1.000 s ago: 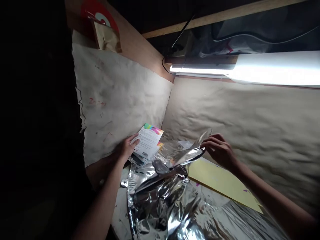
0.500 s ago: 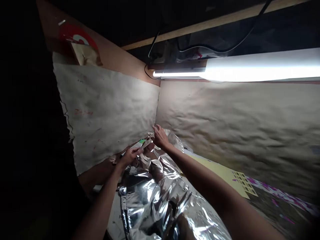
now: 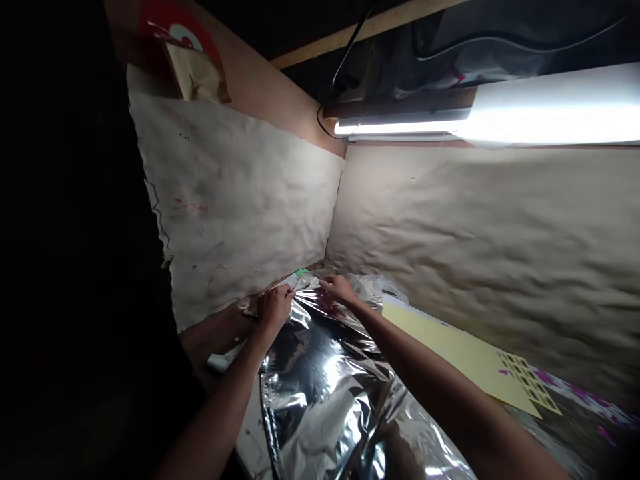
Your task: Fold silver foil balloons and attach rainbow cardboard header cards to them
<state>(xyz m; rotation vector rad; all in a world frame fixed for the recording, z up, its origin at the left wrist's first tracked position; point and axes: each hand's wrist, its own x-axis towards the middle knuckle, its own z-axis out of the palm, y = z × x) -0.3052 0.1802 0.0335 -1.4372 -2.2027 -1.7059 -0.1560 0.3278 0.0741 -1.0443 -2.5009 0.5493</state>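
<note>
A large sheet of shiny silver foil (image 3: 320,363) spreads across the work surface, creased toward the front and right. My left hand (image 3: 277,303) pinches its far left edge, fingers closed. Farther right along the same far edge, my right hand (image 3: 337,289) has its fingertips closed on the foil. Between the two hands the foil is pulled into fine straight folds. A small green item (image 3: 301,272) shows just behind the foil, partly hidden. Clear crumpled plastic (image 3: 370,288) lies beyond my right hand.
Yellow sticker sheet (image 3: 450,340) with dark squares lies at right, beside a purple-and-white patterned strip (image 3: 580,393). Paper-covered walls (image 3: 250,200) meet in the corner ahead. A lit tube lamp (image 3: 400,125) hangs above, with a loose cable (image 3: 500,40). A brown paper packet (image 3: 200,77) is at upper left.
The far part of the foil was crumpled and is now drawn flatter. My left hand has shifted to the foil's edge, and my right hand has come lower. The camera view has turned slightly left.
</note>
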